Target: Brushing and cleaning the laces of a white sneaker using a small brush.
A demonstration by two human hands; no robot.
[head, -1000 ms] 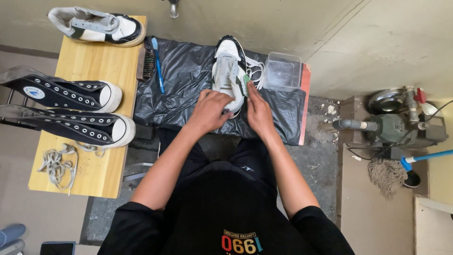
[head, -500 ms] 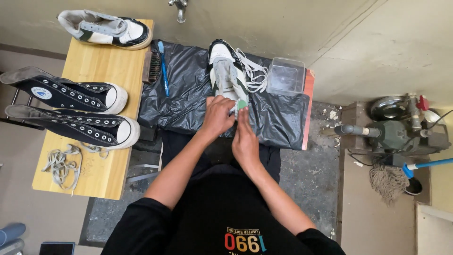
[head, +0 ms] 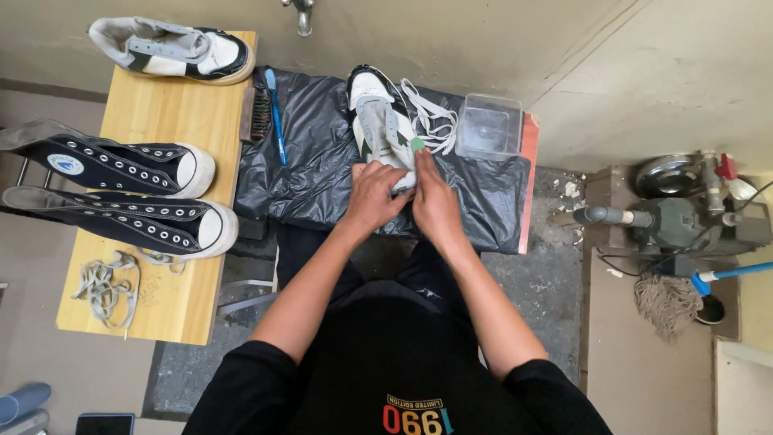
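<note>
On the black plastic sheet (head: 322, 173) that covers the low surface ahead of the person lies a white sneaker (head: 380, 121) with dark trim, toe pointing away. Both hands are at its heel end: the left hand (head: 375, 196) is curled around the near part of the shoe, its grip closed on it, while the right hand (head: 435, 201) rests against the shoe's side with the fingers stretched forward, though whether it actually clasps anything I cannot tell. A small green piece (head: 418, 145) shows at the right fingertips. Loose white laces (head: 431, 121) lie just beside the sneaker, and a clear plastic box (head: 489, 126) stands near them. A blue toothbrush (head: 275, 117) and a brush (head: 251, 113) lie at the sheet's left edge. On the wooden desk (head: 173, 121) to the left rest a grey and white sneaker (head: 169, 50), two black high-top shoes (head: 121, 193) and a bundle of laces (head: 103, 286).
</note>
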